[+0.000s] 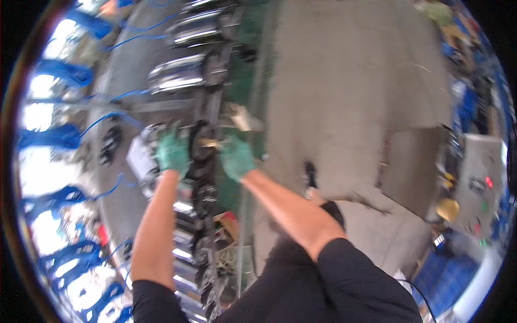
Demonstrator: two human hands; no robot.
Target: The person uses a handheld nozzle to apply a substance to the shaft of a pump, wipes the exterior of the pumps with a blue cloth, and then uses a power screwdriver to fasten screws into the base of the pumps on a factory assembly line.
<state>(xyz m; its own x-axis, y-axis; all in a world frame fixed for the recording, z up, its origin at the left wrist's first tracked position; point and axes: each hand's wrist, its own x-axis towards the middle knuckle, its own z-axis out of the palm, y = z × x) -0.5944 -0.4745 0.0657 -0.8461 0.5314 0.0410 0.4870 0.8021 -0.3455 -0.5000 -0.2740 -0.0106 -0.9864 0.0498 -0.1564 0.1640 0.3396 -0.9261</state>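
My left hand point(175, 153), in a green glove, lies over the top of a motor-like metal cylinder on the bench, its fingers blurred and bent down around it. Beside that hand is the unit's round dark end point(203, 139), facing right. From this end a thin brass-coloured piece point(209, 143) sticks out toward my right hand point(237, 157). The right hand is also gloved in green, and its fingertips appear closed on the brass-coloured piece, though motion smears them. White paper point(141, 159) lies against the cylinder, left of my left hand.
More shiny cylinders point(180, 74) stand in a row along the bench, with blue cables point(129, 96) running left to hanging blue coils point(51, 137). A pale piece point(245, 117) lies past my right hand. A carton point(226, 229) sits below the bench edge; a brown board point(412, 167) is at right.
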